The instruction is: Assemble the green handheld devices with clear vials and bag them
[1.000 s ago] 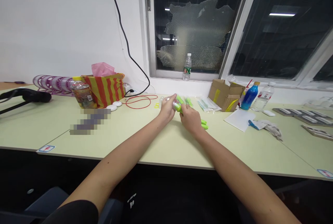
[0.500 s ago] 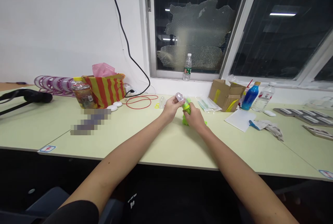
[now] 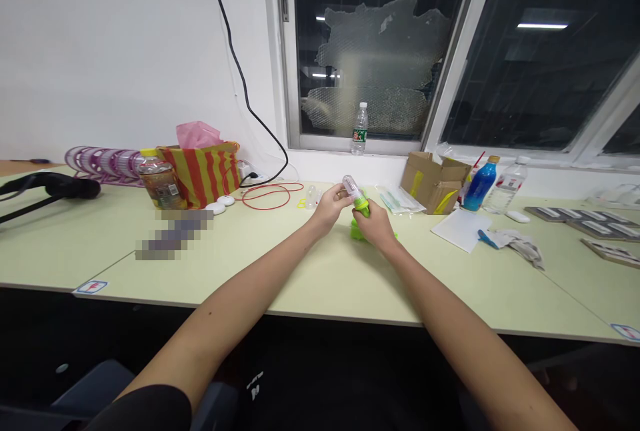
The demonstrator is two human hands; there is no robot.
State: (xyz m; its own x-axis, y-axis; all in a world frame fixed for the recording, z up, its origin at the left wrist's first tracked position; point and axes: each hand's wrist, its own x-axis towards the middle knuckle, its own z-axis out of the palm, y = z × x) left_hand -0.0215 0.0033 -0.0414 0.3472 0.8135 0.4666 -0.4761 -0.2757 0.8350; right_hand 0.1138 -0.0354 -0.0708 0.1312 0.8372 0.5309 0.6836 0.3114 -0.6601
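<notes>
Between my hands is a small tube with a clear rounded top (image 3: pixel 351 187) and a bright green lower part (image 3: pixel 362 205), tilted up and to the left. My right hand (image 3: pixel 376 223) is wrapped round the green part. My left hand (image 3: pixel 330 207) is at the side of the clear top, its fingertips touching it near the green rim. A green object (image 3: pixel 357 231) lies on the table just under my right hand, partly hidden by it. Left of my left hand lie a small clear piece (image 3: pixel 311 197) and a yellow ring-like piece (image 3: pixel 301 203).
The pale table (image 3: pixel 320 277) holds a striped bag (image 3: pixel 207 176), a brown-drink bottle (image 3: pixel 163 184) and a red cable (image 3: pixel 265 205) on the left. To the right are an open cardboard box (image 3: pixel 433 184), a blue bottle (image 3: pixel 481 184), white paper (image 3: pixel 461 229) and a glove (image 3: pixel 517 244).
The clear top now stands more upright and shows more of its length. My left fingers have shifted slightly down along it, while my right hand keeps its hold on the green part.
</notes>
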